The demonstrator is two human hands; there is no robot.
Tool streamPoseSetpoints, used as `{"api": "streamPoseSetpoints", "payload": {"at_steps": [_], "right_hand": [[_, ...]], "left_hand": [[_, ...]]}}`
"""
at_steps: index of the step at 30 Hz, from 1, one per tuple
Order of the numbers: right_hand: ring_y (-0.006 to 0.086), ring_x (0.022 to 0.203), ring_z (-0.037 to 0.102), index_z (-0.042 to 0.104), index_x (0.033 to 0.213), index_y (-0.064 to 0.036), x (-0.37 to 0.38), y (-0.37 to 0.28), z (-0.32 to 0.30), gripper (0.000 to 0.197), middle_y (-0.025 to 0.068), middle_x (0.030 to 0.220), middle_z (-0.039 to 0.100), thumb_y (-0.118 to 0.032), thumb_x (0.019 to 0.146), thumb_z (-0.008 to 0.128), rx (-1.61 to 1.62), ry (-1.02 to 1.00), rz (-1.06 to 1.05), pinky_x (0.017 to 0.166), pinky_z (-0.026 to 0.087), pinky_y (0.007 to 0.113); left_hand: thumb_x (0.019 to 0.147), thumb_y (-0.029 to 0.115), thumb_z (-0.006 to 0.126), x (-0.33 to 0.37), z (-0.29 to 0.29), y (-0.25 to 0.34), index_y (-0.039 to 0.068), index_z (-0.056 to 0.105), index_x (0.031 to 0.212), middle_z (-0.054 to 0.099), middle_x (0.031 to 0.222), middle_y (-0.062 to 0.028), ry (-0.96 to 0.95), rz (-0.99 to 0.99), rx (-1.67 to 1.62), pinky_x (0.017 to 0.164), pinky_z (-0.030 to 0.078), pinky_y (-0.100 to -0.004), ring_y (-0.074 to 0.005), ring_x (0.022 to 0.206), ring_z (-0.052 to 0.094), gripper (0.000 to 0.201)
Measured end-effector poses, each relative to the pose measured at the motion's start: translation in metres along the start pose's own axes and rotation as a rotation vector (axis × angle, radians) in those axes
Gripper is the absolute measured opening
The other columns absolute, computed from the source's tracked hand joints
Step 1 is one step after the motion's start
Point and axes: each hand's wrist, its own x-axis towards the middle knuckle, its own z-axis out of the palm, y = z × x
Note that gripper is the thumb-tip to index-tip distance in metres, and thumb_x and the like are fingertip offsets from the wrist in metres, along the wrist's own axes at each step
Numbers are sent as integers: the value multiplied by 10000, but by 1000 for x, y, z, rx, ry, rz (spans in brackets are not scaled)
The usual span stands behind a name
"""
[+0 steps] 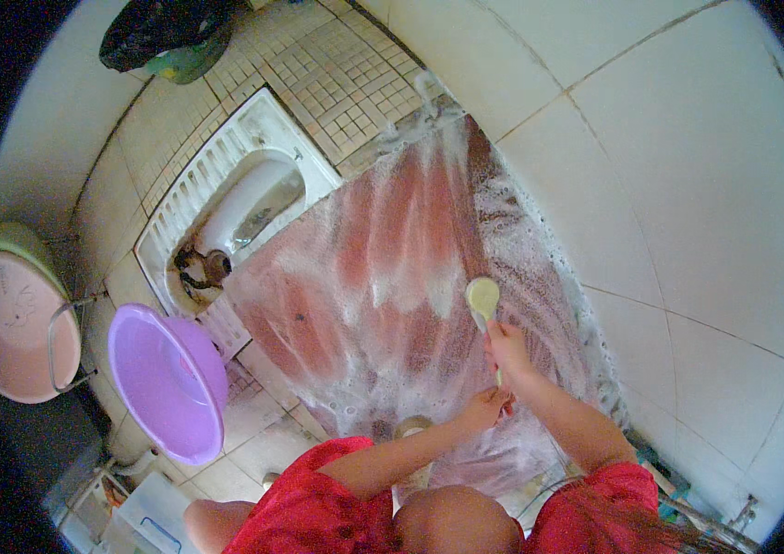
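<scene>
Both my hands grip a long-handled scrub brush (482, 297) with a pale yellow-green, rounded head. My right hand (508, 348) is closed round the handle just below the head. Lower down, my left hand (489, 406) is closed about the handle's end. The brush head rests on a wet red mat (392, 249) spread over the floor, and its bristles are hidden from view. White suds lie in streaks across the mat, thickest along its right edge and near me.
A white squat toilet (253, 198) is set in the floor left of the mat. Nearer me stands a purple basin (166, 383), with a pink basin (27, 323) beyond it. A black-lined bin (180, 46) sits at the far left. A tiled wall (687, 203) rises on the right.
</scene>
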Motion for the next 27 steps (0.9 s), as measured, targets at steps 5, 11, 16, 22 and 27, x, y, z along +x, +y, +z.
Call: {"api": "streamPoseSetpoints", "payload": {"at_steps": [5,11,16,22,27], "right_hand": [[332,560,562,569,779,32,118,-114,19,449,187,647,577,-377,850,397,-180,136,-306,499,419,433],[252,420,501,544,675,23,158,-213,4,409,137,536,530,-344,823,438,-267,65,-324,401,376,389],[212,655,528,582,893,26,78,-31,-83,425,139,688,568,-376,825,462,-404,267,-332,596,402,337],[191,488,460,595,853,-4,82,-8,-93,374,95,586,486,-346,826,447,-240,213,-468,443,367,324],[348,725,559,612,830,12,149,-176,-37,339,220,782,572,-279,789,442,-541,237,-382,655,439,415]], "left_hand": [[895,348,308,64,-58,115,-21,536,853,572,741,-190,480,368,348,619,408,-407,-296,691,547,436],[891,383,313,108,-101,201,32,539,855,573,687,-93,294,281,165,457,352,-318,-181,511,444,419],[871,473,337,8,-107,122,121,516,1075,581,760,-22,8,94,119,473,353,-230,-86,544,425,444],[864,471,361,-63,-131,90,99,513,984,560,782,-8,118,-64,47,522,358,-210,-77,601,436,420],[866,410,403,-35,-102,133,70,503,982,546,752,-25,102,82,132,545,385,-224,-76,622,451,373]]}}
